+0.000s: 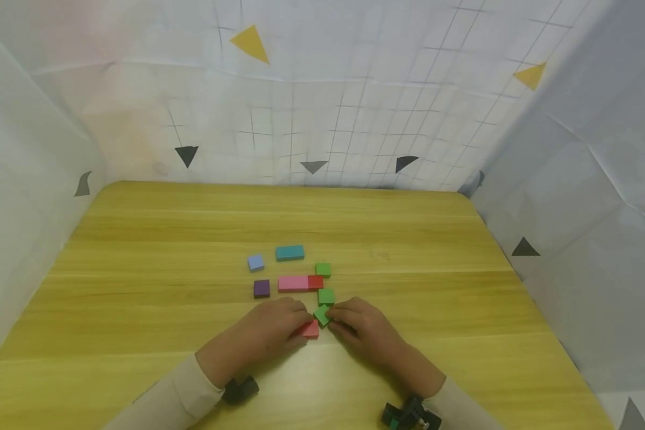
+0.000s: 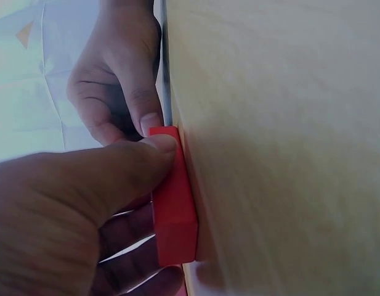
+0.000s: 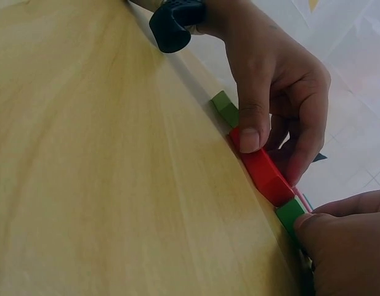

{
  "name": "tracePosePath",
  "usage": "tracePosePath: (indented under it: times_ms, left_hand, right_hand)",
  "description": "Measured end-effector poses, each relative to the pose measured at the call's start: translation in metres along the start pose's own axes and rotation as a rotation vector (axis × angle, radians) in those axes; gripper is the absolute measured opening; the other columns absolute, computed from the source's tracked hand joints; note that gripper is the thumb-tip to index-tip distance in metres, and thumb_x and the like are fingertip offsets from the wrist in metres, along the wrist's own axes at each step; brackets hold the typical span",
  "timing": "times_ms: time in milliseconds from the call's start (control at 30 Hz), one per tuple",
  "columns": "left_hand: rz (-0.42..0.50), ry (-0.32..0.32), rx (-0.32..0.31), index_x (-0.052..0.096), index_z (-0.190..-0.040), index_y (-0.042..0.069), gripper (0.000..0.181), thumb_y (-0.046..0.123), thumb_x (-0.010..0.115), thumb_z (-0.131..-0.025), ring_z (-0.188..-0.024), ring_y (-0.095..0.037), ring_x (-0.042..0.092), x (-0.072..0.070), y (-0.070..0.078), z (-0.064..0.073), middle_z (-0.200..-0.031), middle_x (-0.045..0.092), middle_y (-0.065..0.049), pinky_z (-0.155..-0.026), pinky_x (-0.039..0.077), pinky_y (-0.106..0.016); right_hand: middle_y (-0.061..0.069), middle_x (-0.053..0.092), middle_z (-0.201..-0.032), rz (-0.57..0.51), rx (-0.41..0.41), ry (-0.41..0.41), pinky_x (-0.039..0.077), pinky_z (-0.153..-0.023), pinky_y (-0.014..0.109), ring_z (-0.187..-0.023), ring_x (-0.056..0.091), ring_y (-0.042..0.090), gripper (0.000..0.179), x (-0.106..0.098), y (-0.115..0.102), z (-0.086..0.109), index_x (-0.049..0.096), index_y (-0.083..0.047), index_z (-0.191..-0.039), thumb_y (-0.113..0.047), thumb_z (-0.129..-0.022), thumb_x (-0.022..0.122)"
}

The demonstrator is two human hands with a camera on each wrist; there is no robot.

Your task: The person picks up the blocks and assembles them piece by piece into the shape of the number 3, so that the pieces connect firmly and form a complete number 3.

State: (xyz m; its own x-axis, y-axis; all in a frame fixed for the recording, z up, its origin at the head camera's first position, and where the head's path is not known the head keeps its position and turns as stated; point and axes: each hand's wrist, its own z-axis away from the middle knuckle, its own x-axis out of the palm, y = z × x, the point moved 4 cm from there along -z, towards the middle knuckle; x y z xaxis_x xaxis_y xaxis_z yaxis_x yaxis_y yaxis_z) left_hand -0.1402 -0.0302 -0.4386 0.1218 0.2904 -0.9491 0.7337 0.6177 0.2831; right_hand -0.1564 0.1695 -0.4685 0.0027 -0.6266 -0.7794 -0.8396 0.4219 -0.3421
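Note:
My left hand (image 1: 271, 327) pinches a long red block (image 1: 310, 330) lying on the table, and hides most of it in the head view. In the left wrist view the thumb rests on that red block (image 2: 176, 228). My right hand (image 1: 368, 331) pinches a small green block (image 1: 321, 315), which sits turned at an angle by the red block's right end. Seen from the right wrist, this green block (image 3: 291, 214) is close against the red one. Another green block (image 3: 225, 109) stands at the red block's other end, hidden in the head view.
Ahead of the hands lie a green block (image 1: 326, 297), a small red block (image 1: 315, 282) touching a pink block (image 1: 292, 283), and another green block (image 1: 323, 270). Leftward are purple (image 1: 261, 289), pale blue (image 1: 255, 263) and teal (image 1: 289, 253) blocks. White sheeting (image 1: 312, 107) surrounds the wooden table (image 1: 408, 239).

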Motion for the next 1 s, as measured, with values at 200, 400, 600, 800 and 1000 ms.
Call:
tracePosePath:
  times_ms: [200,400,600,800,1000]
  left_hand:
    - [0.011,-0.014,-0.004,0.07,-0.111,0.011,0.023,0.029,0.068,-0.095,-0.097,-0.014,0.062,-0.0003,-0.0002,0.0001,-0.102,0.068,0.003,-0.088,0.052,-0.03]
    - [0.01,-0.019,-0.006,0.069,-0.115,0.011,0.027,0.03,0.067,-0.095,-0.099,-0.014,0.062,0.0008,-0.0012,0.0002,-0.105,0.068,0.002,-0.09,0.052,-0.03]
    - [0.001,-0.014,-0.006,0.067,-0.12,0.011,0.033,0.033,0.068,-0.095,-0.1,-0.014,0.063,0.0,-0.0017,0.001,-0.107,0.068,0.002,-0.09,0.052,-0.03]
    - [-0.014,-0.024,-0.002,0.066,-0.12,0.011,0.036,0.035,0.069,-0.093,-0.101,-0.014,0.063,0.0,-0.0022,0.0021,-0.108,0.068,0.001,-0.091,0.052,-0.031]
    - [-0.017,-0.001,-0.013,0.066,-0.119,0.011,0.038,0.039,0.07,-0.093,-0.102,-0.014,0.063,-0.0033,-0.0045,0.0037,-0.109,0.067,0.001,-0.09,0.054,-0.031]
  right_hand:
    - [0.001,0.073,-0.106,-0.001,0.0,-0.004,0.055,-0.084,0.027,-0.098,0.066,0.013,0.023,0.0,0.0001,-0.0001,0.074,-0.01,-0.108,-0.01,-0.085,0.078]
    - [0.002,0.073,-0.105,0.003,-0.01,-0.001,0.055,-0.084,0.027,-0.098,0.066,0.014,0.023,-0.0001,0.0005,0.0004,0.074,-0.009,-0.108,-0.01,-0.085,0.078]
    - [0.002,0.073,-0.105,0.0,-0.001,0.005,0.055,-0.084,0.027,-0.098,0.066,0.013,0.023,-0.0012,-0.0009,0.0,0.074,-0.009,-0.108,-0.01,-0.084,0.078]
    - [0.001,0.072,-0.106,-0.001,0.006,-0.003,0.055,-0.084,0.027,-0.097,0.066,0.013,0.024,-0.0006,-0.0011,0.0009,0.074,-0.01,-0.108,-0.01,-0.085,0.078]
    - [0.001,0.071,-0.11,0.022,-0.007,0.021,0.054,-0.088,0.028,-0.102,0.065,0.013,0.026,-0.0003,-0.0004,0.0024,0.073,-0.011,-0.11,-0.012,-0.085,0.078]
